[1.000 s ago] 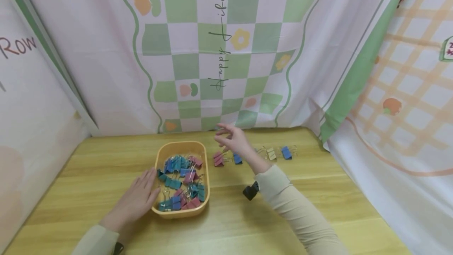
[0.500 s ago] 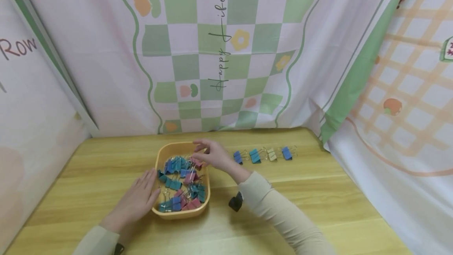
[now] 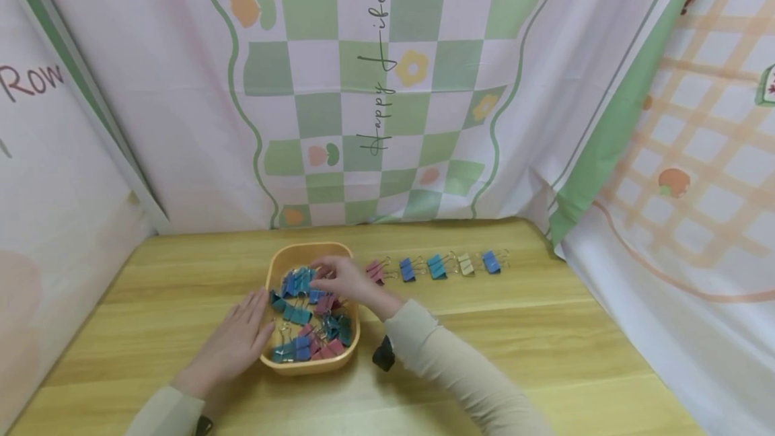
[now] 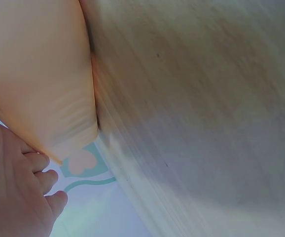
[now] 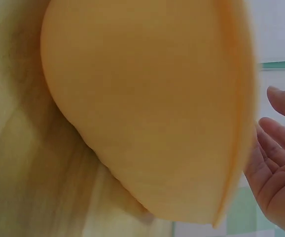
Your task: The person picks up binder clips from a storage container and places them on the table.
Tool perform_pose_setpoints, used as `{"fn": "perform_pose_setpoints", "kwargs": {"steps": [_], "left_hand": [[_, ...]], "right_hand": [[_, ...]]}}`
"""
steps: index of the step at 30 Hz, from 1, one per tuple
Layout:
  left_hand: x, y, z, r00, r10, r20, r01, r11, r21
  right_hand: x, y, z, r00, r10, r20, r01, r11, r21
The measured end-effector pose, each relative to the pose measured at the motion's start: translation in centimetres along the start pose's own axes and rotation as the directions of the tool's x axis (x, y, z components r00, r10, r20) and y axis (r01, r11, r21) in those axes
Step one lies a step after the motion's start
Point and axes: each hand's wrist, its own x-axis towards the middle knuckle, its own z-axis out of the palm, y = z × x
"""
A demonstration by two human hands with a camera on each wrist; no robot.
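A yellow-orange plastic tray (image 3: 310,369) stands on the table and holds several binder clips, among them a teal one (image 3: 297,315) and a pink one (image 3: 327,350). My left hand (image 3: 233,335) lies along the tray's left rim with its fingers straight. Over the tray's upper right part hovers my right hand (image 3: 343,279), thumb and fingers bent loosely above the clips. In the right wrist view, the right hand's fingers (image 5: 280,143) show beyond the tray wall with no clip visible between them. Some clips lie hidden beneath that hand.
Right of the tray, a row of binder clips lies on the wooden table (image 3: 484,342): pink (image 3: 375,272), blue (image 3: 408,270), teal (image 3: 436,266), yellow (image 3: 465,264) and another blue clip (image 3: 492,262). A patterned curtain (image 3: 387,106) hangs behind the table.
My right hand has moved left from above the row, beside the pink clip, to over the tray. The pink clip stays on the table. My left hand has not moved.
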Motion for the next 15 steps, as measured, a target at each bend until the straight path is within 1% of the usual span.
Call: {"fn": "perform_pose_setpoints", "kwargs": {"steps": [6, 11, 15], "left_hand": [[0.0, 0.0, 0.1, 1.0, 0.006, -0.003, -0.007, 1.0, -0.004], [0.0, 0.0, 0.0, 1.0, 0.01, -0.003, -0.01, 1.0, -0.009], [0.0, 0.0, 0.1, 1.0, 0.011, -0.005, -0.011, 1.0, -0.005]], "right_hand": [[0.7, 0.4, 1.2, 1.0, 0.0, 0.014, 0.001, 0.998, -0.062], [1.2, 0.5, 1.8, 1.0, -0.011, 0.024, 0.014, 0.992, -0.123], [1.6, 0.7, 2.2, 1.0, 0.002, 0.026, 0.002, 0.988, -0.153]]}}
